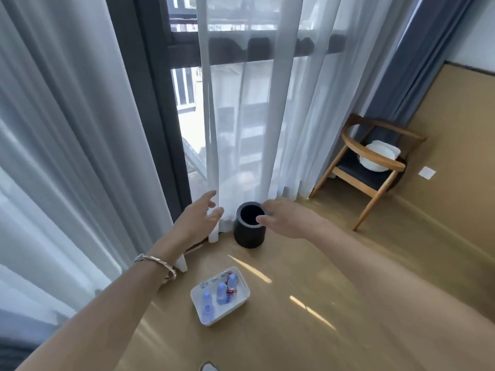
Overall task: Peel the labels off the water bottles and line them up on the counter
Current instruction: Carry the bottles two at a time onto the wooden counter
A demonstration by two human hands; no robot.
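Reaching forward, we hold our left hand [198, 218] and right hand [284, 218] open, fingers spread, both hands empty. The water bottles [221, 291] lie in a white tray [233, 306] on the floor [294, 277] below, between our forearms.

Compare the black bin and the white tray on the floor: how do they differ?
The bin is black, round and tall; the tray is white, rectangular and shallow. The tray holds water bottles; the bin's inside shows only dark. Both are open-topped and stand on the floor.
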